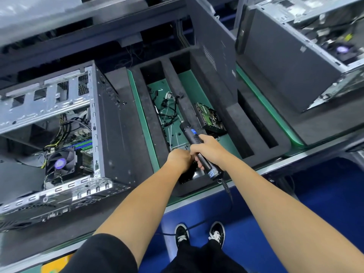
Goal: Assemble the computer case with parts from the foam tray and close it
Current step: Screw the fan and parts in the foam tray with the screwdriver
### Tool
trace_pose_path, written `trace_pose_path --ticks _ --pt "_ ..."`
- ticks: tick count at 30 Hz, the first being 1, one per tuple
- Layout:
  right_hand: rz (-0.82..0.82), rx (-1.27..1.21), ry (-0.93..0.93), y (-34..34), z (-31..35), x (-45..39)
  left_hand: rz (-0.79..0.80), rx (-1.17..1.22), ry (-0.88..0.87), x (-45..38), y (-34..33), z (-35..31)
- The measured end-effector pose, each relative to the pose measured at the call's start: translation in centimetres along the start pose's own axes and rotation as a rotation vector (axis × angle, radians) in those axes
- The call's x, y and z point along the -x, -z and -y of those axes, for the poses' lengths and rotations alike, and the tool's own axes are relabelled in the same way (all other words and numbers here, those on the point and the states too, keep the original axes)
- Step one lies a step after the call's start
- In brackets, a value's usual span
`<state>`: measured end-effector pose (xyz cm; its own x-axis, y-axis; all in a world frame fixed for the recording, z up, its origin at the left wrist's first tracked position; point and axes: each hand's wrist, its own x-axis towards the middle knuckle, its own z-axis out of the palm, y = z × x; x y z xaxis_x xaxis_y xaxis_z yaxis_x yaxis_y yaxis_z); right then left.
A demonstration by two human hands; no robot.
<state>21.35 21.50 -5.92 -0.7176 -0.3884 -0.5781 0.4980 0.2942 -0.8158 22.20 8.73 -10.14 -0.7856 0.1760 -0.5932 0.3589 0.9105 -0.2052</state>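
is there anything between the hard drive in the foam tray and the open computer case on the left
Yes. The bare hard drive lies in the right slot of the black foam tray. A foam divider, the cable-filled slot and the tray's left wall lie between it and the open grey computer case; it must be lifted over them.

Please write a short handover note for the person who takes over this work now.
Right hand grips the electric screwdriver over the foam tray. Left hand is curled at the tray's near pocket; what it holds is hidden. Computer case lies open on the left. Hard drive and cables are in the tray. Left: fit the parts, close the case.
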Motion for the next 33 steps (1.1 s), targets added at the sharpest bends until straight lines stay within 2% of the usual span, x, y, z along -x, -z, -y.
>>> trace_pose_path --ticks 24,33 --pt "0.073 -0.084 0.013 0.7 0.2 -0.7 0.002 0.224 -0.046 -0.2 0.1 0.4" --pt "0.102 -0.084 0.01 1.1 0.2 -1.1 -0.054 0.234 0.037 -0.4 -0.1 0.4"
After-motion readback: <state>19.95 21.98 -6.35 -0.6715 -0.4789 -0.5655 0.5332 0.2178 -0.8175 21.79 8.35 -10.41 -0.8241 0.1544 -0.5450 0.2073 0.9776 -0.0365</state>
